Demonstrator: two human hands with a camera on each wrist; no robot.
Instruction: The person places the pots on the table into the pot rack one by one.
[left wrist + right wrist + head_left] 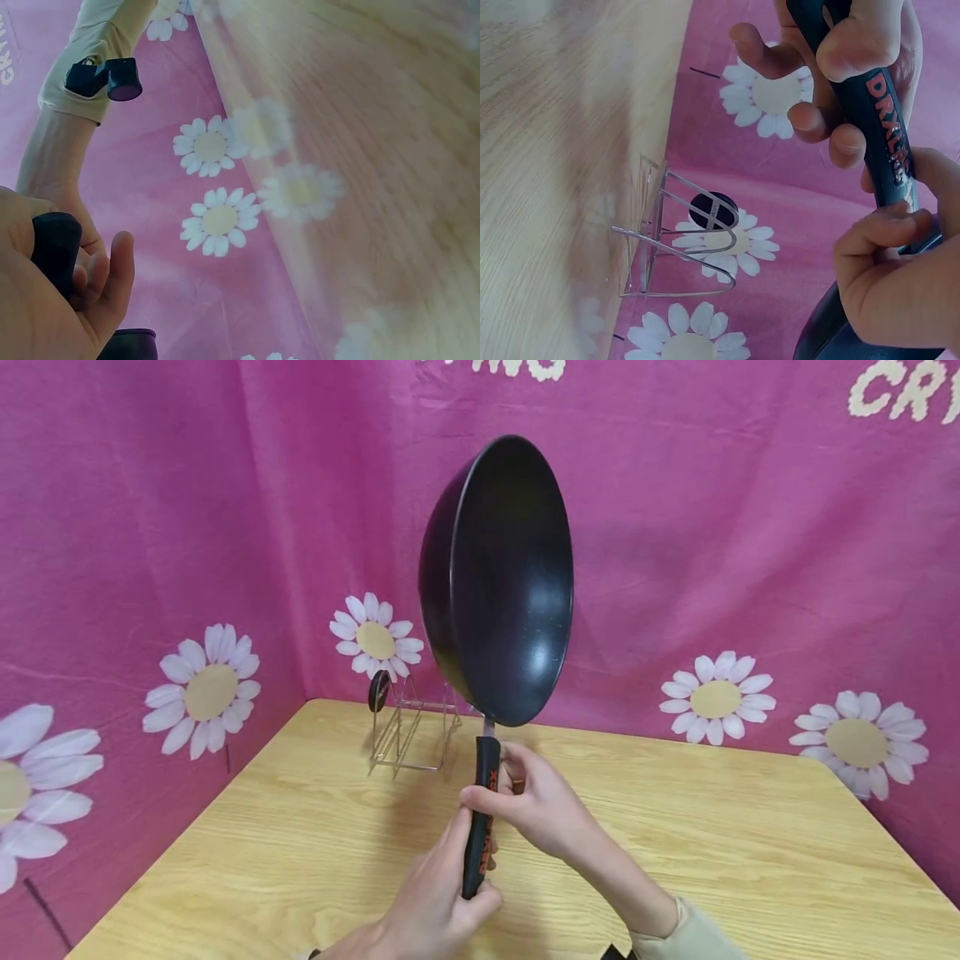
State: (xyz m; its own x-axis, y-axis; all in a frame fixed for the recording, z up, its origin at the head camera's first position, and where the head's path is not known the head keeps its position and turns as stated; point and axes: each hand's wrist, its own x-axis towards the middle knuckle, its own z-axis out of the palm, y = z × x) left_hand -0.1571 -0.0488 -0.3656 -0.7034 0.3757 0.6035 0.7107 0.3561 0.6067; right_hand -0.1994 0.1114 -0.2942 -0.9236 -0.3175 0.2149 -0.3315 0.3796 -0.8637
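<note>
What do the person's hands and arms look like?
The left hand and right hand wear no gloves. The right arm has a beige sleeve with a black wrist camera near its cuff. At the left wrist, only a dark edge shows.

The deep, round wok (pixel 510 577) is black inside and out, with a pale sheen low on its inner wall. Its black grip-style handle (pixel 487 760) bears orange-red lettering. The thin metal wire rack (pixel 408 767) is silver, the round disc (pixel 378 691) on it black. Pale yellow, streaky grain covers the wooden table (pixel 675 827). White-petalled, yellow-centred daisies and cream letters pattern the magenta cloth backdrop (pixel 637 568); the fabric sleeve (pixel 686 935) is beige.
</note>
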